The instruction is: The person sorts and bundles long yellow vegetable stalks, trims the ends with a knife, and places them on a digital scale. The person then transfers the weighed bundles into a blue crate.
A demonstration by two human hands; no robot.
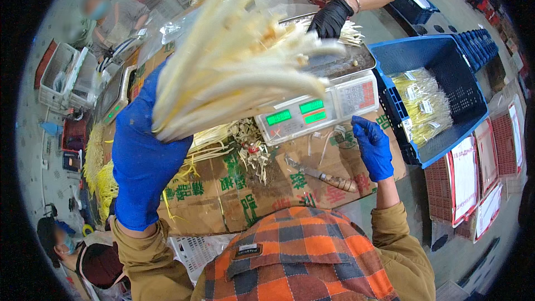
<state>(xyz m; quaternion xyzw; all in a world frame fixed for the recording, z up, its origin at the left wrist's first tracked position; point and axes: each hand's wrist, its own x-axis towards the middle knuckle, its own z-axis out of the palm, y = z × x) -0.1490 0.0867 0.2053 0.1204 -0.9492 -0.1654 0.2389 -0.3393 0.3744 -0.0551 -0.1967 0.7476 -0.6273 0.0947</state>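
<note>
A large bundle of pale yellow-white vegetable stalks (234,71) is raised close to the camera, blurred, its base held in my left hand (146,146), which wears a blue glove. My right hand (373,148), also blue-gloved, is at the near right of the scale with fingers bent and no object visible in it; its palm side is partly hidden. Behind the bundle stands a digital scale (355,92) with lit green displays and a metal pan. A knife with a wooden handle (338,182) lies on the cardboard (209,205), left of my right hand. Stalk trimmings (255,159) lie beside the scale.
A blue plastic crate (468,121) holding bagged yellow stalks stands at the right. Across the scale, a co-worker's black-gloved hand (332,16) touches more white stalks. Loose yellow stalks (106,188) lie at the left edge. Red crates (439,192) stand at lower right; other people are at the left.
</note>
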